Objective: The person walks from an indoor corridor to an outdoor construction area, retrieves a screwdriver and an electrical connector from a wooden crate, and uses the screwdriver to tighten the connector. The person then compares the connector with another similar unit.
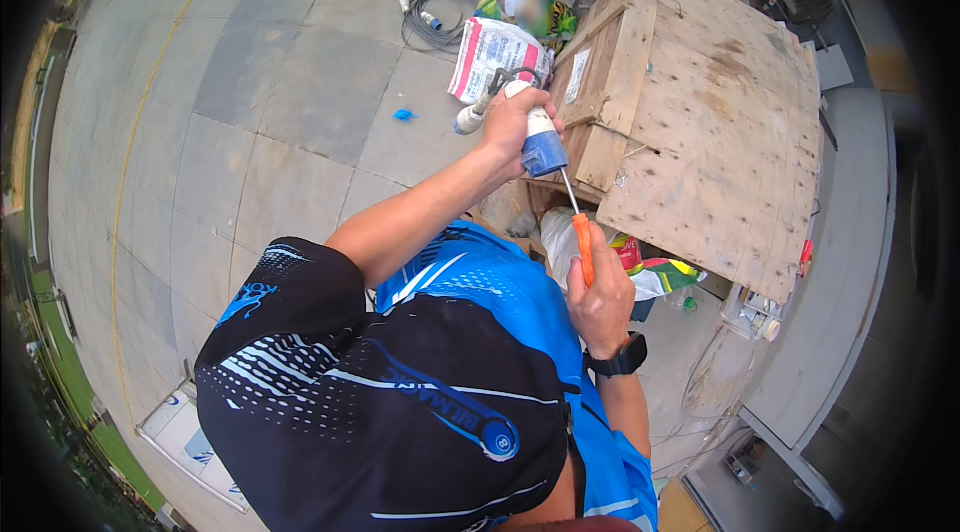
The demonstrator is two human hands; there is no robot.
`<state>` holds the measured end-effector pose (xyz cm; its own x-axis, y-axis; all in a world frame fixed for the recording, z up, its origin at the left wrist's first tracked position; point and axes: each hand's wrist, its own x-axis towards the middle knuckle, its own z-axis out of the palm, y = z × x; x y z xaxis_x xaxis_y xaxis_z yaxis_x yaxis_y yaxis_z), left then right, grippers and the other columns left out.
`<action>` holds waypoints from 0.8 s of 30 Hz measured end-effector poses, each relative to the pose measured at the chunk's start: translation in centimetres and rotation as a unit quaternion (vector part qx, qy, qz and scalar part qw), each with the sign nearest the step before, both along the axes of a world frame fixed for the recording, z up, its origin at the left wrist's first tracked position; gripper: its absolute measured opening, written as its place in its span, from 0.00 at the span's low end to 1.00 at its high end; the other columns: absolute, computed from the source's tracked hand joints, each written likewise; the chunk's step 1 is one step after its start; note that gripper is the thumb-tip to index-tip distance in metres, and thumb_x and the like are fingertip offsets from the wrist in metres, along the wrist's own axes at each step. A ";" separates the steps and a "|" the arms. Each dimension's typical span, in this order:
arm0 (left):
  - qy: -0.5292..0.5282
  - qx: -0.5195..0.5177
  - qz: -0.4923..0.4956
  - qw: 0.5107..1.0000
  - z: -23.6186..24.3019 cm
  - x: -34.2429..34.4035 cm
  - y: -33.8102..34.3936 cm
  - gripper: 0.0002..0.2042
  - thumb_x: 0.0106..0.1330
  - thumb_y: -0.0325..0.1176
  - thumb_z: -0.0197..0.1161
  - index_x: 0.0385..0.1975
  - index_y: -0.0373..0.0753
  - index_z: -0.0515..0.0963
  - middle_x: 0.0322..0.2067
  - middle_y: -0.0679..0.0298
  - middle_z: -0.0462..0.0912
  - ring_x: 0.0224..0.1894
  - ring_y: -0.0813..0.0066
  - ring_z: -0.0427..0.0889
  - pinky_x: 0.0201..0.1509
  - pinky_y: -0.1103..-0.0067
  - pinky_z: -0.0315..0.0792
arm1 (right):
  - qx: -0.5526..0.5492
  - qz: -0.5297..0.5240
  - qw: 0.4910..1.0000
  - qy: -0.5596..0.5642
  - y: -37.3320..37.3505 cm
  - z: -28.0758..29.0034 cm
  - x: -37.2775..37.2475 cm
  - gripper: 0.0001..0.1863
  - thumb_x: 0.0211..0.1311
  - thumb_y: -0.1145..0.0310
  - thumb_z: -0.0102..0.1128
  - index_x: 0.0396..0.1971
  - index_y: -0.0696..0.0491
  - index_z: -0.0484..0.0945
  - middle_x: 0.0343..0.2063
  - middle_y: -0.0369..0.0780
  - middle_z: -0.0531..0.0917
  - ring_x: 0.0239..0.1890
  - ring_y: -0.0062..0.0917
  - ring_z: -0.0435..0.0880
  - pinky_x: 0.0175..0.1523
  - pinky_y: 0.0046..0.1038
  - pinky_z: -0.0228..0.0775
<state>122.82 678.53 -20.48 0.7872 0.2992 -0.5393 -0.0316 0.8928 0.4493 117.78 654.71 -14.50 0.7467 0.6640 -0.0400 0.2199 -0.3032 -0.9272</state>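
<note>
A wooden crate (715,122) with a broad plywood top fills the space to the right of the work, its near corner close to the hands. Just beyond them a white sack with pink bands (490,52) lies on the tiled floor (300,102), a green-and-yellow bag (552,17) behind it. A coiled cable (455,2) rests beside these, and a blue scrap (404,115) lies farther left.

Counted, there are one crate, one banded sack, one scrap, and two blue-and-white plugs (431,20) by the coil; in the hands, one connector and one screwdriver.

The blue-and-white connector (544,150) sits inside the left hand (513,124), whose fingers wrap around it, blue end toward the person. The right hand (602,297), below it, pinches the orange handle of the screwdriver (584,237); the shaft runs up to the connector's blue end. Whether the tip goes inside, I cannot tell.
</note>
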 end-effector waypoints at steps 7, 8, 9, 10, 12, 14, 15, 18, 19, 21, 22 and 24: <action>-0.011 -0.062 -0.026 0.998 -0.6 0.4 0.4 0.07 0.61 0.29 0.59 0.34 0.39 0.69 0.24 0.60 0.77 0.22 0.67 0.81 0.24 0.69 0.80 | 0.233 -0.090 0.760 0.600 -0.1 1.8 0.7 0.27 0.70 0.64 0.53 0.65 0.55 0.63 0.30 0.40 0.79 0.20 0.19 0.74 0.20 0.21 0.65; -0.010 -0.093 -0.029 0.995 -0.6 0.5 0.3 0.07 0.61 0.29 0.59 0.35 0.39 0.69 0.24 0.60 0.77 0.22 0.67 0.81 0.25 0.69 0.80 | 0.235 -0.073 0.747 0.618 -0.3 1.8 0.8 0.26 0.71 0.63 0.52 0.65 0.55 0.63 0.29 0.40 0.79 0.20 0.18 0.73 0.19 0.20 0.64; -0.006 -0.078 -0.024 0.997 -0.7 0.4 0.3 0.07 0.61 0.29 0.59 0.35 0.38 0.69 0.25 0.60 0.77 0.22 0.67 0.81 0.25 0.69 0.80 | 0.239 -0.055 0.731 0.636 -0.5 1.5 0.9 0.25 0.72 0.62 0.51 0.64 0.55 0.64 0.28 0.39 0.79 0.19 0.17 0.73 0.18 0.18 0.62; -0.002 -0.063 -0.019 0.998 -0.7 0.3 0.3 0.07 0.61 0.29 0.59 0.35 0.38 0.69 0.25 0.60 0.77 0.22 0.67 0.81 0.25 0.69 0.80 | 0.243 -0.037 0.715 0.654 -0.6 1.4 1.0 0.24 0.72 0.61 0.50 0.64 0.55 0.64 0.27 0.39 0.78 0.19 0.15 0.72 0.18 0.17 0.61; 0.012 -0.017 -0.010 1.000 -0.5 0.2 0.3 0.08 0.61 0.29 0.59 0.36 0.38 0.69 0.25 0.60 0.77 0.22 0.67 0.82 0.25 0.69 0.80 | 0.062 -0.066 0.893 0.441 0.1 1.7 0.5 0.23 0.70 0.64 0.54 0.62 0.56 0.67 0.26 0.38 0.77 0.19 0.17 0.73 0.19 0.19 0.64; 0.030 0.044 -0.004 0.999 -0.2 0.1 0.3 0.08 0.61 0.29 0.60 0.37 0.38 0.68 0.25 0.60 0.77 0.22 0.66 0.82 0.25 0.69 0.80 | 0.070 -0.090 0.905 0.411 0.4 1.5 -0.3 0.25 0.69 0.65 0.55 0.63 0.56 0.65 0.28 0.38 0.77 0.20 0.18 0.74 0.20 0.20 0.65; 0.028 0.049 -0.002 0.998 -0.3 0.3 0.3 0.09 0.61 0.29 0.60 0.38 0.38 0.68 0.25 0.60 0.77 0.22 0.66 0.82 0.24 0.68 0.80 | 0.073 -0.100 0.911 0.394 0.5 1.3 -0.5 0.26 0.68 0.66 0.56 0.64 0.56 0.64 0.29 0.38 0.77 0.21 0.18 0.74 0.20 0.20 0.65; 0.015 0.015 -0.017 1.000 -0.2 0.3 0.6 0.08 0.61 0.30 0.59 0.36 0.38 0.69 0.25 0.60 0.78 0.22 0.66 0.82 0.25 0.68 0.80 | 0.081 -0.132 0.927 0.342 0.5 1.1 -0.7 0.29 0.67 0.69 0.58 0.66 0.56 0.61 0.31 0.39 0.77 0.22 0.19 0.75 0.21 0.21 0.67; 0.005 -0.038 -0.024 0.999 -0.5 0.4 0.9 0.07 0.62 0.32 0.59 0.34 0.38 0.70 0.25 0.60 0.78 0.23 0.66 0.82 0.25 0.68 0.80 | 0.245 -0.110 0.752 0.602 0.0 2.1 0.3 0.29 0.71 0.65 0.52 0.67 0.56 0.58 0.35 0.41 0.78 0.20 0.19 0.73 0.20 0.19 0.66; 0.006 -0.048 -0.027 0.998 -0.5 0.2 1.1 0.06 0.62 0.32 0.58 0.33 0.38 0.71 0.25 0.61 0.78 0.23 0.67 0.82 0.26 0.68 0.80 | 0.154 -0.089 0.906 0.385 0.1 1.9 0.5 0.28 0.68 0.66 0.54 0.65 0.56 0.61 0.32 0.42 0.77 0.20 0.23 0.74 0.22 0.23 0.67; 0.006 -0.053 -0.030 0.998 -0.4 0.1 1.1 0.06 0.63 0.33 0.58 0.32 0.38 0.71 0.25 0.61 0.78 0.23 0.67 0.82 0.26 0.68 0.80 | 0.099 -0.078 0.956 0.264 0.2 1.8 0.5 0.27 0.67 0.67 0.55 0.64 0.56 0.62 0.31 0.42 0.76 0.20 0.25 0.74 0.22 0.25 0.67; 0.009 -0.014 -0.026 1.000 0.0 -0.2 1.3 0.07 0.63 0.32 0.57 0.35 0.38 0.70 0.26 0.61 0.78 0.24 0.67 0.82 0.26 0.68 0.81 | -0.018 -0.047 0.999 0.015 0.6 1.2 0.1 0.26 0.65 0.68 0.57 0.63 0.56 0.65 0.28 0.42 0.76 0.20 0.28 0.75 0.24 0.28 0.68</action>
